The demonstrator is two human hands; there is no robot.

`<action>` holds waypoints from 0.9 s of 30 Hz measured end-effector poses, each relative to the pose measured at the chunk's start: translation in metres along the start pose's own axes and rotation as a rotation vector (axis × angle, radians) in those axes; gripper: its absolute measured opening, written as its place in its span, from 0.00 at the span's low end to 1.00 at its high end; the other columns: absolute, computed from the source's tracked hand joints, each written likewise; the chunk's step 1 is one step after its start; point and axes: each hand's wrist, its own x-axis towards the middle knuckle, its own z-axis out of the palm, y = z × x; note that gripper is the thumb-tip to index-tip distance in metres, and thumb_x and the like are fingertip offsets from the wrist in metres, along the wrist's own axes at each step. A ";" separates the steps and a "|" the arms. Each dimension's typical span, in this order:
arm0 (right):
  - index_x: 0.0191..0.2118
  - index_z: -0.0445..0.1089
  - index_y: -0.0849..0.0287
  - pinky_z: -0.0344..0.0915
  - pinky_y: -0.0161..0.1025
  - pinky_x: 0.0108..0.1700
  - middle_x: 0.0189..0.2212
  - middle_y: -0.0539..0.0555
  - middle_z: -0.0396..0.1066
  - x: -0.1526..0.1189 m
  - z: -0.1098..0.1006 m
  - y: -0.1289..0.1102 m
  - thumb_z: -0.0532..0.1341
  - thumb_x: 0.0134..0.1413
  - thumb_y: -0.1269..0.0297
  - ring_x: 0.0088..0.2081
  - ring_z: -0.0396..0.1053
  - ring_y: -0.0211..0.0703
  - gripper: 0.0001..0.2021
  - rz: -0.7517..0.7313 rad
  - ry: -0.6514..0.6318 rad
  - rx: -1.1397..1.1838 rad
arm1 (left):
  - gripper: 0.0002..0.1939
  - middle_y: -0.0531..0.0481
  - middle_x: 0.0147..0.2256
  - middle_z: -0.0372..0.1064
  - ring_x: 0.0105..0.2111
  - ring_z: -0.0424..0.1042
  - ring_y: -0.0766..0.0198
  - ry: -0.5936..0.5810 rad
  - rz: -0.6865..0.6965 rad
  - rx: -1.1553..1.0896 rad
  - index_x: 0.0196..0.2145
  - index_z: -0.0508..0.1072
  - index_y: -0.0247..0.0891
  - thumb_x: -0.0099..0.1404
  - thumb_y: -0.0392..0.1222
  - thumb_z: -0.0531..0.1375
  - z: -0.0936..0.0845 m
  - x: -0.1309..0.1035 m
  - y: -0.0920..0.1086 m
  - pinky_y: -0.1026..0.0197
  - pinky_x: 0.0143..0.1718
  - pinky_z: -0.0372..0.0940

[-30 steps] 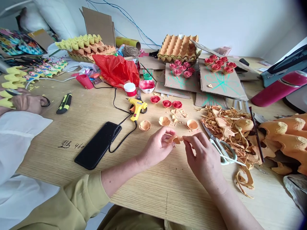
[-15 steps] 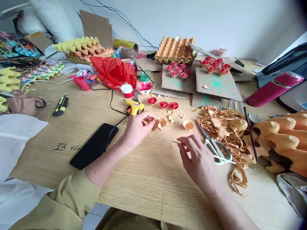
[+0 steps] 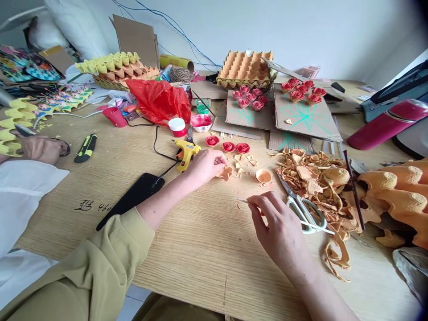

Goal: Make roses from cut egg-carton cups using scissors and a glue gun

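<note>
My left hand [image 3: 207, 166] is over the middle of the table, fingers pinched together at the edge of a petal-shaped egg-carton piece [image 3: 226, 173]. Whether the pinch grips that piece is hidden. To the right, my right hand [image 3: 274, 218] pinches a thin pale stick [image 3: 243, 200] between thumb and forefinger, its tip pointing left. An orange egg-carton cup [image 3: 263, 176] sits between and beyond the hands. Small cut scraps [image 3: 241, 164] lie behind the petal piece, with three red paper roses [image 3: 228, 147] farther back. Left of my left hand is a yellow glue gun [image 3: 186, 154].
White-handled scissors [image 3: 306, 214] and a heap of trimmings [image 3: 309, 178] lie right. Egg cartons [image 3: 397, 187] are beyond them. Red roses stand on cardboard [image 3: 304, 117] at the back. A black phone [image 3: 130, 198] and a utility knife [image 3: 85, 148] lie left, near another person's hand [image 3: 43, 149].
My left hand has moved slightly right and up, and the petal piece seen in its fingers now shows below the fingertips. My right hand holds the stick almost unmoved.
</note>
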 end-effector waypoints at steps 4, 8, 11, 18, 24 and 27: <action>0.41 0.70 0.59 0.62 0.37 0.33 0.33 0.53 0.70 0.000 0.000 -0.001 0.56 0.67 0.72 0.32 0.69 0.40 0.06 -0.016 -0.020 -0.009 | 0.06 0.50 0.32 0.77 0.27 0.73 0.65 0.026 0.039 0.012 0.30 0.79 0.36 0.57 0.30 0.62 0.007 0.003 -0.005 0.62 0.33 0.67; 0.41 0.71 0.59 0.62 0.37 0.34 0.33 0.53 0.71 0.001 0.000 -0.001 0.56 0.67 0.72 0.32 0.69 0.40 0.06 -0.019 -0.026 -0.006 | 0.05 0.49 0.35 0.76 0.28 0.72 0.65 0.059 0.048 0.019 0.34 0.77 0.36 0.60 0.31 0.61 0.006 0.001 -0.004 0.62 0.34 0.67; 0.41 0.71 0.59 0.63 0.36 0.34 0.33 0.53 0.70 0.000 0.001 0.000 0.56 0.67 0.71 0.32 0.69 0.39 0.06 -0.017 -0.025 0.006 | 0.05 0.49 0.37 0.75 0.28 0.71 0.66 0.081 0.060 0.019 0.34 0.77 0.36 0.62 0.31 0.60 -0.004 -0.005 -0.002 0.62 0.35 0.66; 0.41 0.71 0.58 0.62 0.37 0.32 0.34 0.52 0.70 -0.002 -0.001 0.001 0.56 0.67 0.70 0.30 0.69 0.39 0.06 0.013 -0.036 0.000 | 0.09 0.50 0.36 0.75 0.34 0.72 0.64 0.193 0.051 0.024 0.32 0.78 0.37 0.67 0.34 0.57 -0.047 -0.035 -0.013 0.62 0.37 0.65; 0.42 0.70 0.57 0.63 0.37 0.32 0.35 0.53 0.71 -0.003 0.001 0.003 0.55 0.68 0.68 0.30 0.69 0.38 0.06 0.020 -0.055 -0.004 | 0.04 0.50 0.39 0.74 0.39 0.74 0.60 0.068 0.038 0.099 0.35 0.79 0.40 0.63 0.38 0.63 -0.055 -0.069 -0.022 0.60 0.42 0.67; 0.41 0.69 0.57 0.63 0.36 0.32 0.35 0.52 0.71 -0.003 0.002 0.002 0.55 0.68 0.68 0.30 0.70 0.38 0.06 0.030 -0.059 -0.004 | 0.05 0.49 0.39 0.73 0.41 0.74 0.58 0.029 0.056 0.172 0.37 0.79 0.41 0.62 0.38 0.66 -0.049 -0.078 -0.024 0.57 0.45 0.67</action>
